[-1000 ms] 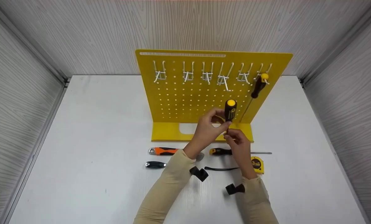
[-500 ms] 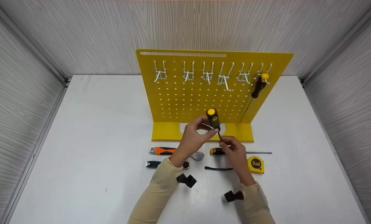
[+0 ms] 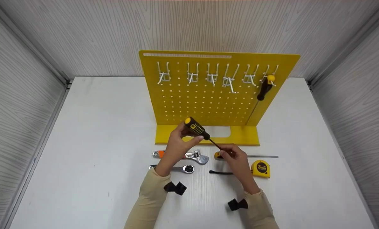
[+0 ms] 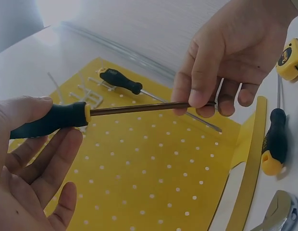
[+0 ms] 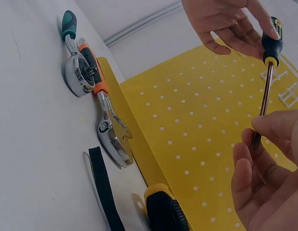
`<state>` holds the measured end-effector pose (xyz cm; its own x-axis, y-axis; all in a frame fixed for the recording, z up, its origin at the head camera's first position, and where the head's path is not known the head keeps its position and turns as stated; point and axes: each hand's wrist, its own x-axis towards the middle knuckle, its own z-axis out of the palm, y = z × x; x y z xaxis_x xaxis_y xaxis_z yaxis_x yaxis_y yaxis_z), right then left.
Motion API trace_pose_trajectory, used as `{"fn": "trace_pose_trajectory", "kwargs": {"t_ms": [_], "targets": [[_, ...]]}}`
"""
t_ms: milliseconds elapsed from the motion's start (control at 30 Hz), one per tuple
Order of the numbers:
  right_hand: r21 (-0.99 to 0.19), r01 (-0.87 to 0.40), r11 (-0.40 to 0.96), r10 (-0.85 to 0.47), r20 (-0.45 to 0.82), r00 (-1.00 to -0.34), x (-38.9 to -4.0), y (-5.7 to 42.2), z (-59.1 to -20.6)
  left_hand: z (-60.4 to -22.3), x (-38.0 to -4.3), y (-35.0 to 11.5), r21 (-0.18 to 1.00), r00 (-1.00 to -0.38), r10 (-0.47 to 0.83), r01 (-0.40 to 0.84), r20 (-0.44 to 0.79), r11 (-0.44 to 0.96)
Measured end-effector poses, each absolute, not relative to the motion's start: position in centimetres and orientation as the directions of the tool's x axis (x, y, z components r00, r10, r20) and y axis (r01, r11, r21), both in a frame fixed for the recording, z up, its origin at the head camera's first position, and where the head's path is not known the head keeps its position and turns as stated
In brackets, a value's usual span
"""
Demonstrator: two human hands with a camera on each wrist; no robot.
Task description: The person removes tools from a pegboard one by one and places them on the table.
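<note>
Both hands share one screwdriver [image 3: 197, 128] with a black and yellow handle, tilted in front of a yellow pegboard [image 3: 192, 105]. My left hand [image 3: 176, 144] pinches the handle between thumb and fingers. Near the tip, my right hand [image 3: 237, 160] pinches the thin shaft [image 4: 139, 109] with thumb and forefinger. Below the right hand lies another screwdriver [image 3: 262, 156], its handle partly covered. An adjustable wrench [image 3: 198, 157] with an orange grip and a ratchet wrench [image 3: 187, 169] lie under the left hand and forearm, which hide parts of them.
White hooks [image 3: 229, 82] line the upper pegboard. A screwdriver [image 3: 265, 89] hangs from the rightmost one. On the white table, a yellow tape measure [image 3: 261, 169] with a black strap [image 3: 220, 172] lies beside the right wrist. Grey panels [image 3: 358, 95] enclose the table.
Both hands have brought the screwdriver left and down, away from the hooks, and its handle has tipped from upright to leaning left. More of both wrenches and the tape measure shows.
</note>
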<state>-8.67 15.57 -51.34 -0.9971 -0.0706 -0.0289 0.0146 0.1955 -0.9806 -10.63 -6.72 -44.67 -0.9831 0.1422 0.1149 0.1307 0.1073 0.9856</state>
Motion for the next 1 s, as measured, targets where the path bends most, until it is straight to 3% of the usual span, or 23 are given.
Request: {"fn": "trace_pose_trajectory", "kwargs": {"t_ms": [367, 567, 833, 1000], "targets": [[-0.984, -0.052, 0.168, -0.122, 0.031, -0.992, -8.2, 15.2, -51.3, -45.2, -9.9, -9.6, 0.984, -0.997, 0.081, 0.025, 0.011, 0.175], [-0.978, -0.076, 0.193, -0.145, 0.048, -0.988, -7.9, 14.8, -51.3, -45.8, -9.6, -11.5, 0.982, -0.993, 0.114, -0.018, -0.04, 0.19], [-0.964, -0.053, 0.259, -0.201, -0.001, -0.98, -7.2, 14.0, -51.5, -47.5, -8.0, -13.8, 0.972, -0.986, 0.141, -0.06, -0.094, 0.225], [-0.958, -0.036, 0.286, -0.242, -0.035, -0.97, -6.7, 13.4, -51.7, -48.3, -6.6, -15.4, 0.936, -0.982, 0.104, -0.113, -0.156, 0.334]]}}
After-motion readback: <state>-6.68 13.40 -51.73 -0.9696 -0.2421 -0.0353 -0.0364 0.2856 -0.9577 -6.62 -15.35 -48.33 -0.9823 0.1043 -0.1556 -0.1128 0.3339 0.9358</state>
